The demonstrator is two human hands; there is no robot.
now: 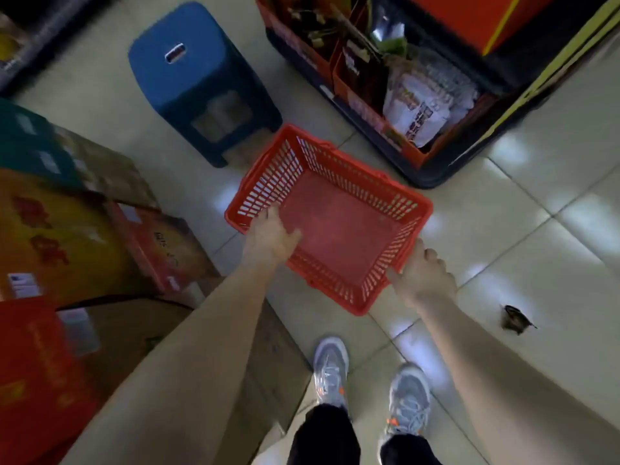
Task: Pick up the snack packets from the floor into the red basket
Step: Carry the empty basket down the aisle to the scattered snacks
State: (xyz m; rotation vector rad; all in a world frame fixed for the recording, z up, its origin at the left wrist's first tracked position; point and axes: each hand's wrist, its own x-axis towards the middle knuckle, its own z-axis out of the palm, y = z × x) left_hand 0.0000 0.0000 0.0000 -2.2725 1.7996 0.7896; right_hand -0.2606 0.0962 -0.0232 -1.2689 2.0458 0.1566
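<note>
Stacked cardboard boxes (67,236) in red and yellow fill the left of the frame, with a blue plastic stool (198,78) above them. In the middle, the red plastic basket with slotted walls (407,209) has nothing in it. The left hand (270,238) grips its left rim. The right hand (424,278) grips its lower right corner. At the upper right, bagged snacks sit in a red display bin (365,115). 2 grey shoes (330,370) stand on the pale tiled floor (523,209) at the bottom.

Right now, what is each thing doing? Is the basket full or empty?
red basket: empty, upright, held at two rims.
left hand: gripping the basket's left rim.
right hand: gripping the basket's right rim.
blue stool: upright on the floor, nothing on top.
display bin: stocked with packets.
small dark thing: lying on the tiles.
</note>
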